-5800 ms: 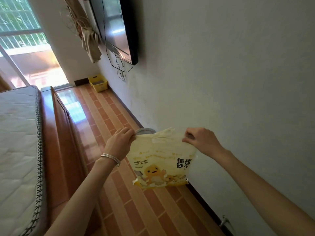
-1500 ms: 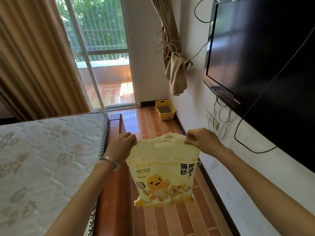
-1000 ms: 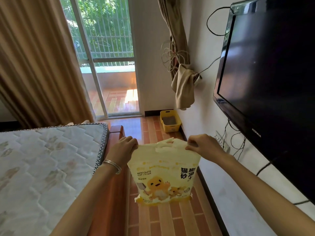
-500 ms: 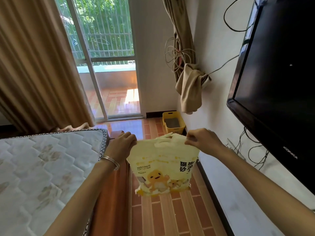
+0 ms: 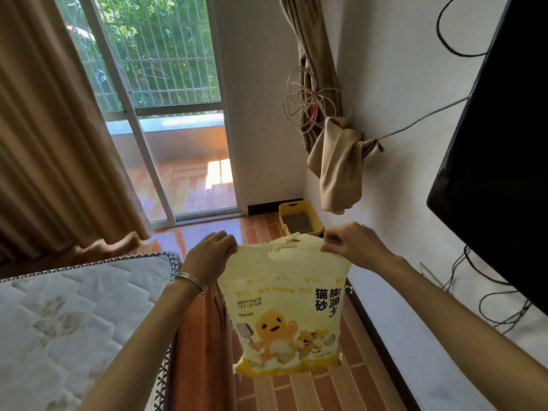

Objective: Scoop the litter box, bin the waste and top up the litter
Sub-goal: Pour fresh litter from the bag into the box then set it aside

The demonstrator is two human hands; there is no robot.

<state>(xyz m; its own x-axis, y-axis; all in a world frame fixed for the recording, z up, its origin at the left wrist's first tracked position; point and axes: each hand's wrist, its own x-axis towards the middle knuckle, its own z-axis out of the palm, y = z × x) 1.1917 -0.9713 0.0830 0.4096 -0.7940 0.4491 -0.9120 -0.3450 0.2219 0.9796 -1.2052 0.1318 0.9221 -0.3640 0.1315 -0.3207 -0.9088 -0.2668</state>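
Note:
A pale yellow bag of bentonite cat litter (image 5: 286, 310) hangs in front of me, upright, with a cartoon duck printed on it. My left hand (image 5: 209, 256) grips its top left corner and my right hand (image 5: 351, 246) pinches its top right corner. Beyond the bag, on the floor in the far corner by the wall, sits the yellow litter box (image 5: 299, 219) with grey litter inside; its near edge is hidden behind the bag's top.
A bed with a quilted mattress (image 5: 65, 318) and wooden frame fills the left. A wall-mounted TV (image 5: 498, 149) with dangling cables juts out on the right. A narrow tiled floor strip (image 5: 299, 390) runs between them toward a glass sliding door (image 5: 181, 114) and curtains.
The view has advanced along the floor strip toward the far corner; the litter box looks nearer and the TV has slid further right. Both hands keep the same hold on the bag.

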